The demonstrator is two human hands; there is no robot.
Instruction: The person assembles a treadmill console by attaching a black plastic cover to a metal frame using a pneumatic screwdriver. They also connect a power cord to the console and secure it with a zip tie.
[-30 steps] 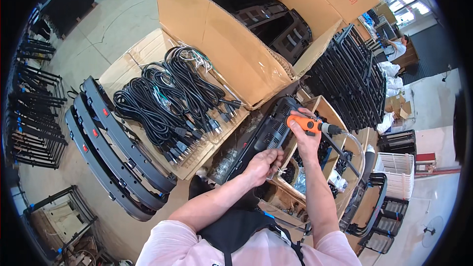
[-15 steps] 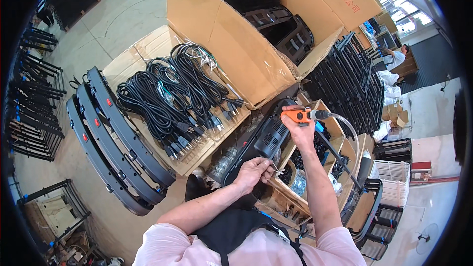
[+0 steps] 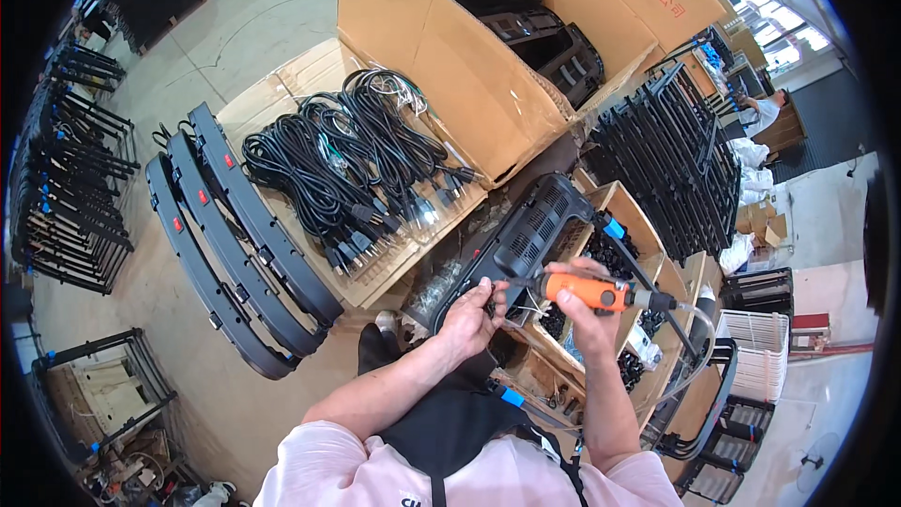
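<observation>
My right hand (image 3: pixel 589 319) is wrapped round an orange air screwdriver (image 3: pixel 577 291), with a hose running off its back end. The tool lies nearly level, its bit pointing left at the fingertips of my left hand (image 3: pixel 469 321). Those fingers are pinched together beside the near part of a long black plastic housing (image 3: pixel 527 233); anything small between them is too hidden to name. The housing has vent slots and lies slantwise before me, its near end partly covered by my left hand.
Bundled black power cords (image 3: pixel 338 164) lie on a cardboard sheet (image 3: pixel 274 94) to the left, beside three curved dark housings (image 3: pixel 230 244) with red switches. A large carton (image 3: pixel 441 66) of black parts stands behind. On the right are a divided wooden bin (image 3: pixel 648 225) of small black parts and stacked black frames (image 3: pixel 671 164).
My right hand has brought the screwdriver back from the housing's far end, nearer to me and my left hand. My left hand has shifted slightly left. The whole view has moved a little.
</observation>
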